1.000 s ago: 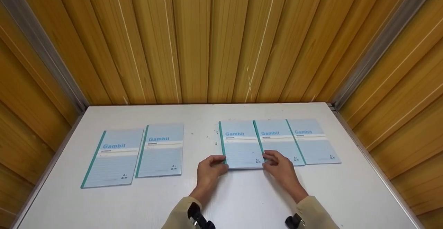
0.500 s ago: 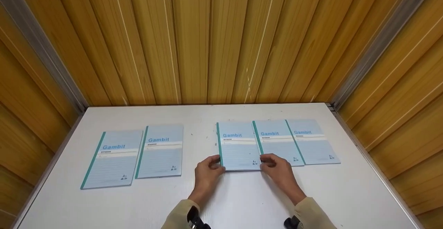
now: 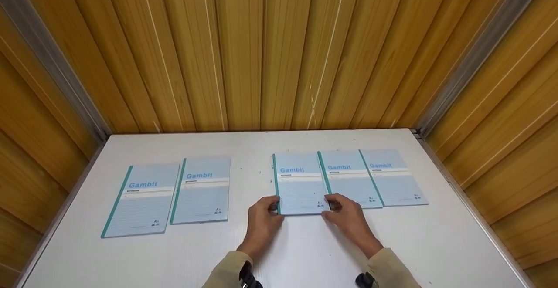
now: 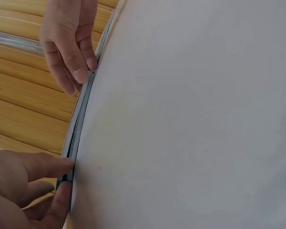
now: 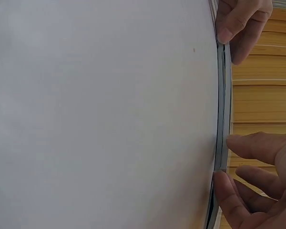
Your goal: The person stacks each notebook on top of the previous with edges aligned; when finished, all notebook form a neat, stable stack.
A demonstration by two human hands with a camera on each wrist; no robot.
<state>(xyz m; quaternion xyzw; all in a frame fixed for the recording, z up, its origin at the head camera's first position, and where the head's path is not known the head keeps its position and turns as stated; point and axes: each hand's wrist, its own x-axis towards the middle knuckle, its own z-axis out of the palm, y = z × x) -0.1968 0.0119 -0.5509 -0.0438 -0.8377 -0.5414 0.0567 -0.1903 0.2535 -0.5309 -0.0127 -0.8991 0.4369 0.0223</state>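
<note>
In the head view, a light blue notebook (image 3: 300,188) with a green spine and "Gambit" on its cover lies flat, right of the table's middle. My left hand (image 3: 262,218) grips its near left corner, thumb at the front edge and fingers by the spine. The near right corner is held by my right hand (image 3: 348,217), its thumb likewise at the front edge. A matching notebook (image 3: 348,180) adjoins on the right. From the right wrist, the held notebook's front edge (image 5: 221,109) shows layers with a dark line between them.
Another matching notebook (image 3: 394,185) lies at the far right of that row. Two more, a left notebook (image 3: 141,209) and its neighbour (image 3: 202,198), lie apart on the left. Wood-patterned wall panels (image 3: 244,52) enclose the white table (image 3: 253,146).
Both hands have shifted the held notebook slightly left and nearer to me, then stayed almost in place. The other notebooks lie where they were.
</note>
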